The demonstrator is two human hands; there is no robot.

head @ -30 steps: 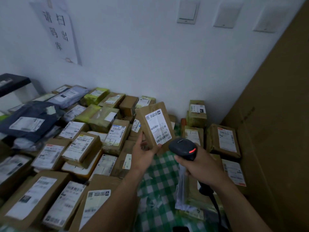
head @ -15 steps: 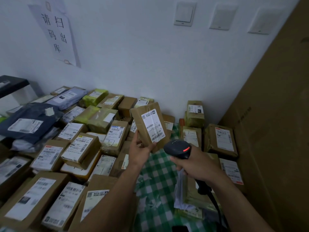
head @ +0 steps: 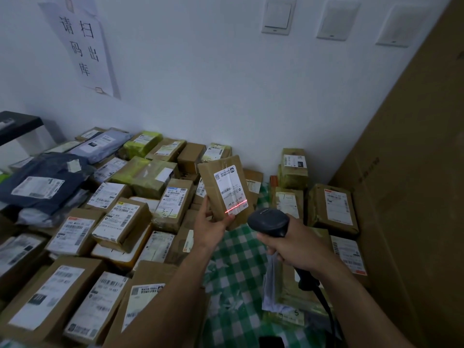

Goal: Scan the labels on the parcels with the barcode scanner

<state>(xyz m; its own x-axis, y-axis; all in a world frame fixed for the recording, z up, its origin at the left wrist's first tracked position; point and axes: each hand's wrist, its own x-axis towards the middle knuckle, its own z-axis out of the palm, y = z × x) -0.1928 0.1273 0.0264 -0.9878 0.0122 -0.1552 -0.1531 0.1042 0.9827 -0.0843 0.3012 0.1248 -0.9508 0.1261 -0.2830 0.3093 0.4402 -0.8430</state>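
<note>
My left hand [head: 212, 226] grips the lower edge of a small brown cardboard parcel [head: 213, 187] and holds it upright, its white label [head: 229, 189] facing me. A red scan line crosses the bottom of that label. My right hand [head: 295, 243] is wrapped round the handle of a black barcode scanner [head: 268, 222], whose head points at the parcel from just below and to the right. The scanner's cable runs down past my right forearm.
Many labelled parcels cover the surface to the left [head: 120, 222] and back right [head: 334, 209]. A green checked cloth [head: 236, 272] shows between them. A tall cardboard sheet [head: 414, 197] stands on the right. A paper sign [head: 82, 46] hangs on the white wall.
The red scan line now shows on the label. The parcel and both hands sit slightly lower and further left in view than a second ago.
</note>
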